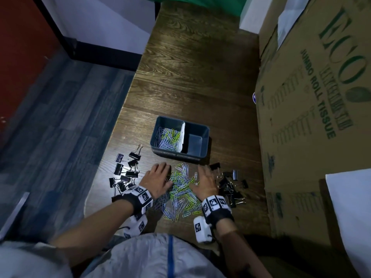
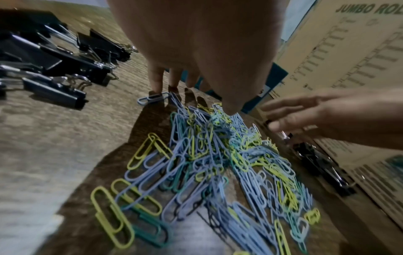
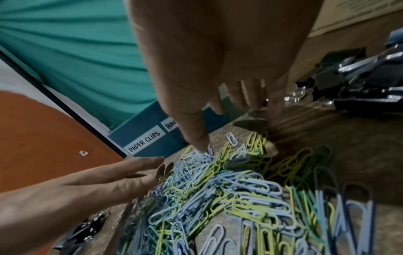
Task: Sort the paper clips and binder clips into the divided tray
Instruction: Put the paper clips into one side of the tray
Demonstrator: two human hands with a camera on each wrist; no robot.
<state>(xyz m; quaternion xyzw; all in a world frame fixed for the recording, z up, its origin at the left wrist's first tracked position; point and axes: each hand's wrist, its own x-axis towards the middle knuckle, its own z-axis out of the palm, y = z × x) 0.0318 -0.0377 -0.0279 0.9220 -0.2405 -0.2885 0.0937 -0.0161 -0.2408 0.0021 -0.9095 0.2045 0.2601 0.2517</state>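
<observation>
Both hands are flanking the paper clip pile (image 1: 181, 189): left hand (image 1: 158, 177) at nine o'clock, right hand (image 1: 204, 182) at three, fingers straight, slightly spread, gripping nothing. I judge they are gathering clips; next comes scooping them into the divided tray (image 1: 197, 156) at twelve o'clock, left compartment.

wrists: black bands (image 1: 217, 209), checkered white tags | torso: white garment (image 1: 152, 257), blue stripe

Blue tray (image 1: 197, 155), two compartments: left holds paper clips, right bare. Loose paper clips (image 1: 181, 192) heaped in front, blue, green, yellow. Black binder clips (image 1: 126, 173) left; more binder clips (image 1: 230, 184) right.
</observation>
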